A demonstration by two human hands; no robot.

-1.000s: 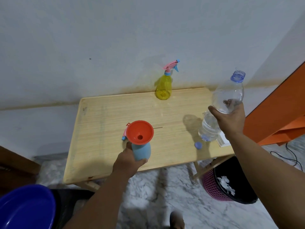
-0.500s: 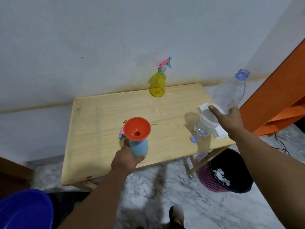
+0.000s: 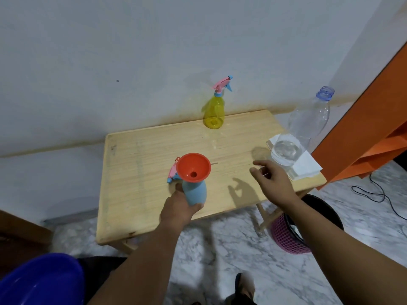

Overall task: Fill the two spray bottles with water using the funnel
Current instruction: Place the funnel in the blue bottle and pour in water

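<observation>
Left hand (image 3: 178, 211) grips the lower body of the blue spray bottle (image 3: 195, 192), holding it at the near part of the wooden table (image 3: 136, 172), orange funnel (image 3: 193, 166) seated in its neck, its pink-blue spray head (image 3: 172, 175) lying on the table just behind. Right hand (image 3: 272, 183) hovers over the table, fingers loosely spread, gripping nothing. My read: pour into blue is done, next is pulling the funnel. Keep the left grip low and firm, lift the funnel straight up, let it drip before moving, else water lands on the wood. Further right, the clear water bottle (image 3: 306, 130) stands uncapped on white paper (image 3: 306, 166), water low in it. Yellow spray bottle (image 3: 214, 114) is at the far edge by the wall, head on. Versus half a second back: the right hand was holding the water bottle tilted above the table; now the bottle is set down upright and the hand is off it, moving toward the funnel. Left grip unchanged.
</observation>
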